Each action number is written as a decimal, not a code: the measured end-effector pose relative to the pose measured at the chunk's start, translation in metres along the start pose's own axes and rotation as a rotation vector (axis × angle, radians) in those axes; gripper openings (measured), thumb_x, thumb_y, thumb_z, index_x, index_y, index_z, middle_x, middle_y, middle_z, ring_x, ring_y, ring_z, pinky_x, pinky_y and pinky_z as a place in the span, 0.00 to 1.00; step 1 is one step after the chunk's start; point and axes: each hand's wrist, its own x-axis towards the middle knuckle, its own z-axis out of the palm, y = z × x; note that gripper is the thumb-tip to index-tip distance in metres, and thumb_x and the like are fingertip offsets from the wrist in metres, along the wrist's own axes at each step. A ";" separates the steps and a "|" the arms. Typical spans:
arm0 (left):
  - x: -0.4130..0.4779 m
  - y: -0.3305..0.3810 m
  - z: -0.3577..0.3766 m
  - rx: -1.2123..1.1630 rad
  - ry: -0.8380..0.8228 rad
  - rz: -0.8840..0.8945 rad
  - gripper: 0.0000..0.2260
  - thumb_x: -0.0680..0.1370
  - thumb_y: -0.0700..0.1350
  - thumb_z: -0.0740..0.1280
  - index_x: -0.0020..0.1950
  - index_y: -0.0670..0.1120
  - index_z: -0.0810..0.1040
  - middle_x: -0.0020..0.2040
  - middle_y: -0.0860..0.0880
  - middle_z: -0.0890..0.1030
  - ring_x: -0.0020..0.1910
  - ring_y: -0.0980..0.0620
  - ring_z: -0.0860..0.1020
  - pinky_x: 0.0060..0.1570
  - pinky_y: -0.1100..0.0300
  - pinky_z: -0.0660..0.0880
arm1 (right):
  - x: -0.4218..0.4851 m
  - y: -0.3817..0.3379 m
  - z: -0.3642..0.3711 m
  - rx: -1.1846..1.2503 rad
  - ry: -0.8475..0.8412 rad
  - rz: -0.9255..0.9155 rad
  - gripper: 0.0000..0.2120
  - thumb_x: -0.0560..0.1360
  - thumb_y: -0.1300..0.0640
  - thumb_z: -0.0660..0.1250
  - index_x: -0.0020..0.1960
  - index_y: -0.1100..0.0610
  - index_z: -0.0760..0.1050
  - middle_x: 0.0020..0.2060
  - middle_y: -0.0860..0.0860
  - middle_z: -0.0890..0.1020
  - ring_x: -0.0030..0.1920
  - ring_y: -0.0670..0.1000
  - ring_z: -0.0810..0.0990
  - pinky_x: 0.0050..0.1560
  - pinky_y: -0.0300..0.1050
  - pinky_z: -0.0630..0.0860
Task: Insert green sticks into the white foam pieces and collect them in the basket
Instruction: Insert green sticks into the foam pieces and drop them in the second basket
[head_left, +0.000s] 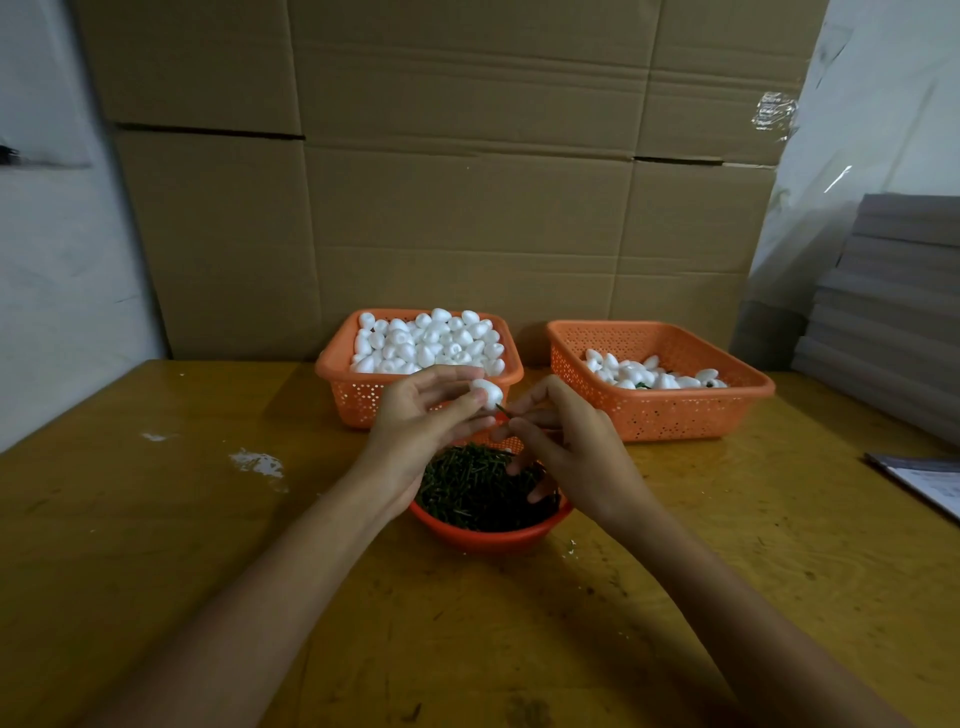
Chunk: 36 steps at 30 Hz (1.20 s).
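Left grip: fingertips and thumb curled round one white foam piece, held above the orange bowl of green sticks on the table. Right grip: fingers pinching a single green stick, its tip at the foam piece. Behind: left basket heaped with foam pieces; right basket part-filled, some showing green.
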 end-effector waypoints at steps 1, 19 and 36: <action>-0.001 0.000 0.001 0.055 -0.016 0.007 0.10 0.77 0.36 0.76 0.58 0.43 0.85 0.54 0.43 0.88 0.52 0.44 0.88 0.49 0.60 0.83 | 0.000 0.001 0.000 -0.006 0.002 -0.009 0.05 0.84 0.60 0.66 0.56 0.55 0.70 0.49 0.49 0.87 0.39 0.51 0.87 0.30 0.52 0.84; -0.004 0.003 0.002 0.158 -0.201 0.111 0.25 0.72 0.36 0.80 0.66 0.50 0.80 0.57 0.45 0.87 0.60 0.48 0.85 0.54 0.59 0.82 | -0.001 0.004 0.005 -0.099 0.009 -0.052 0.10 0.84 0.60 0.67 0.56 0.55 0.65 0.49 0.48 0.85 0.42 0.49 0.87 0.31 0.55 0.84; -0.005 0.001 0.009 0.300 -0.091 0.212 0.20 0.76 0.39 0.78 0.66 0.50 0.79 0.59 0.51 0.87 0.60 0.52 0.84 0.65 0.47 0.79 | 0.001 -0.003 -0.012 -0.122 0.155 -0.089 0.08 0.80 0.62 0.68 0.52 0.54 0.70 0.43 0.51 0.86 0.39 0.51 0.86 0.37 0.63 0.82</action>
